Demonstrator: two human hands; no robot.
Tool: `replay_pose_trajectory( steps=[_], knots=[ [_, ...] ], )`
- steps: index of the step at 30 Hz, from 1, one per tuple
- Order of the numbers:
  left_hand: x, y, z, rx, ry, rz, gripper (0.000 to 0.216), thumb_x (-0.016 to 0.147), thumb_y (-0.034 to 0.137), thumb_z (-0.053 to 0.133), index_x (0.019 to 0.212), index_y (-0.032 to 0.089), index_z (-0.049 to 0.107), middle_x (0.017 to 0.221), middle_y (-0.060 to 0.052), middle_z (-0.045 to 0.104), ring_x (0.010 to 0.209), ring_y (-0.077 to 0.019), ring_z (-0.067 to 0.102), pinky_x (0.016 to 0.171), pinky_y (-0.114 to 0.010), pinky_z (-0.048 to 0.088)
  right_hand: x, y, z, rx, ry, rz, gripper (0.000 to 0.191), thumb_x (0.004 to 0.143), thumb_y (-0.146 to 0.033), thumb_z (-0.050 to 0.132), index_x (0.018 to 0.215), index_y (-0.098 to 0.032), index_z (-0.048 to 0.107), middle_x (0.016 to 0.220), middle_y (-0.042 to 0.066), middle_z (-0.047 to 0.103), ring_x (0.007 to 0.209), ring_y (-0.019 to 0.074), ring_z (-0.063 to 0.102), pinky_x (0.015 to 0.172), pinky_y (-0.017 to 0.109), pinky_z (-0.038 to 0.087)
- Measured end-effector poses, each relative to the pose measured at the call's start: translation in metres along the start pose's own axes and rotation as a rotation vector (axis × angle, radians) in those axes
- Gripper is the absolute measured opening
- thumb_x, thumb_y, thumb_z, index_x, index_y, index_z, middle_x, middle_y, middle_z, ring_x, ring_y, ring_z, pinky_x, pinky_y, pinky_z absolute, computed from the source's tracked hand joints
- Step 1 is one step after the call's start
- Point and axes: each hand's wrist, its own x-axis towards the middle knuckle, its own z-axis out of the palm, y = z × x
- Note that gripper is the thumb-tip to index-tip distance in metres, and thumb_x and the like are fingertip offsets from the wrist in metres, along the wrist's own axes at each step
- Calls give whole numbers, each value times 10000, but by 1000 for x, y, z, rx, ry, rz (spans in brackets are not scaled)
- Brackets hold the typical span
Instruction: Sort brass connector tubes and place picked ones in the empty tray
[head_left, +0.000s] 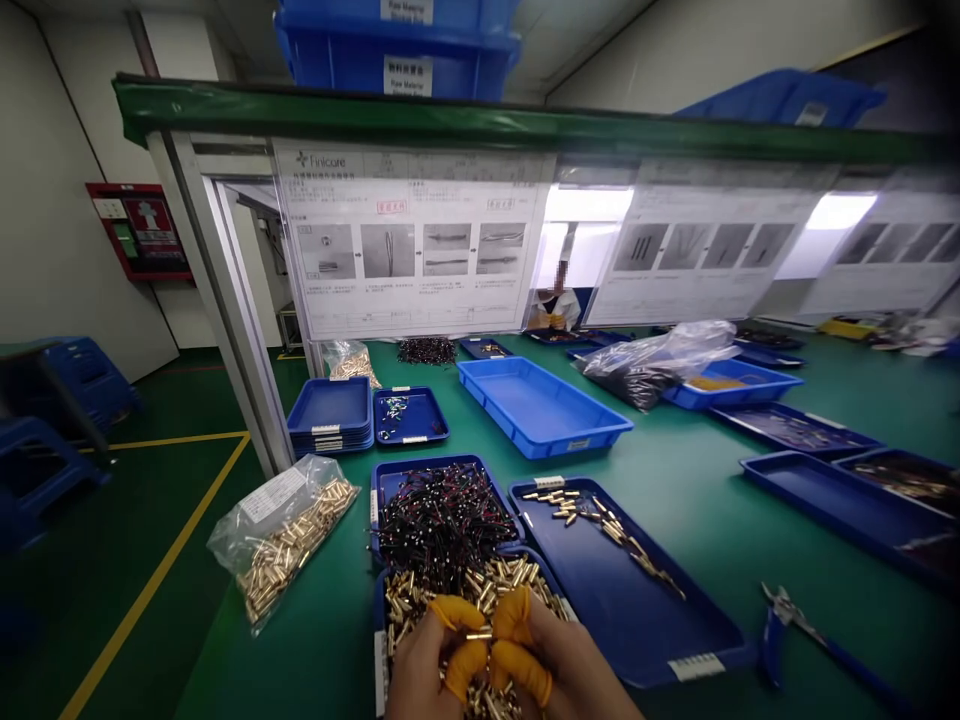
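My left hand (pixel 427 652) and my right hand (pixel 559 655) meet over a blue tray (pixel 381 640) heaped with small brass-coloured tubes (pixel 517 578). Orange finger cots cover the thumbs and fingertips. Both hands are closed in a pinch, tips facing each other, with one small brass tube (pixel 478 634) showing between them. Whether a thin wire is also in the fingers cannot be seen. Just behind, another tray holds a dense pile of short black wires (pixel 446 515) with some red. On the right, a long blue tray (pixel 637 610) carries scattered brass pieces (pixel 570 507).
A clear bag of brass tubes (pixel 296 535) lies at left. Blue-handled pliers (pixel 784 620) rest at right. Farther back are stacked small trays (pixel 330 405), a light-blue bin (pixel 544 400) and a plastic bag (pixel 652 365). A person (pixel 556 305) sits beyond the hanging instruction sheets (pixel 412 250).
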Motion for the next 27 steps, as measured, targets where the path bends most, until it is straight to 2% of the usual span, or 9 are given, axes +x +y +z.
replay_pose_trajectory(
  steps=[5,7,12,19,27],
  knots=[
    [1,7,1,-24,-12,-91,171,756,219,467,867,147,574,875,-75,600,791,-167,559,710,-251,439,-5,-3,-5,-122,-14,-91,144,720,-71,345,711,-127,477,639,-17,515,567,2,460,542,71,355],
    [0,12,-1,-17,-27,-94,160,763,218,459,861,147,565,855,-70,589,759,-159,544,690,-248,426,-5,0,-6,-143,0,-82,141,707,-54,350,721,-131,467,663,-14,519,589,9,459,549,81,344],
    [-2,14,-2,6,-56,-68,164,773,230,444,855,143,557,864,-81,576,792,-179,535,702,-270,419,-3,7,-4,-146,19,-45,74,752,-171,401,789,-138,456,745,5,543,639,32,461,574,114,344],
    [-1,9,-2,52,-50,-103,151,766,195,411,835,154,539,870,-73,563,759,-169,501,685,-267,395,-5,4,-4,-205,36,-27,230,800,-360,386,777,-147,470,741,11,527,637,37,408,567,129,294],
    [-3,10,-5,58,-106,-20,164,813,283,412,840,158,515,782,-44,533,705,-138,506,651,-224,406,-4,4,-3,-148,43,-59,222,785,-358,414,769,-144,471,720,10,517,611,30,420,528,106,317]
  ],
)
